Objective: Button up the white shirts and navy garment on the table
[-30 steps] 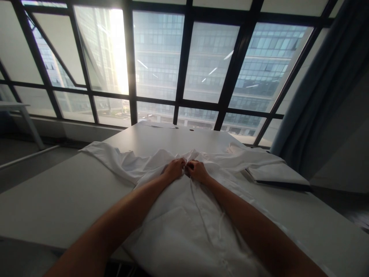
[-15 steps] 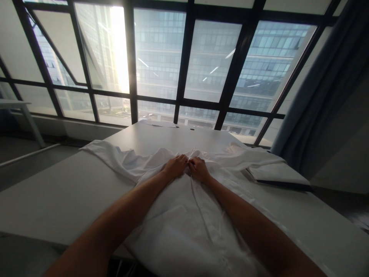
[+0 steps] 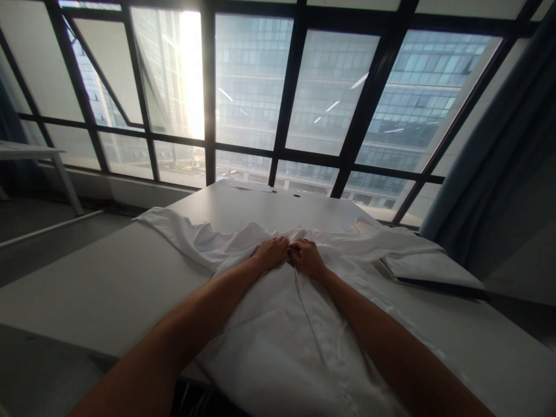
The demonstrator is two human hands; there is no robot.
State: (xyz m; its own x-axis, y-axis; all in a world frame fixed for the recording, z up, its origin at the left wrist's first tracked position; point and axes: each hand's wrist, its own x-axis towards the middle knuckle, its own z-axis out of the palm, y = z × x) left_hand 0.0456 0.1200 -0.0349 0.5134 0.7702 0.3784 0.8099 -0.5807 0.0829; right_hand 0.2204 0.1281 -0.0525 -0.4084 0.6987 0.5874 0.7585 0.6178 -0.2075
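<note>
A long white coat (image 3: 260, 324) lies spread on the table, its sleeves out to both sides and its lower part hanging over the near edge toward me. A front edge runs down its middle from my hands. My left hand (image 3: 273, 251) is closed on the cloth at the upper front, fingers curled over it. Right beside it, almost touching, my right hand (image 3: 307, 257) pinches the same front edge with thumb and fingers. Whatever small part of the coat sits between the fingertips, such as a button, is too small and dark to make out.
The white table (image 3: 99, 278) reaches toward a large framed window (image 3: 254, 87). A flat white item with a dark edge (image 3: 438, 275) lies at the right, partly under a sleeve. A blue curtain (image 3: 473, 150) hangs at right; another table (image 3: 30, 152) stands at far left.
The whole view has shifted slightly, so the scene sits a little further right. Both hands stay at the same spot on the coat, with only small finger movement.
</note>
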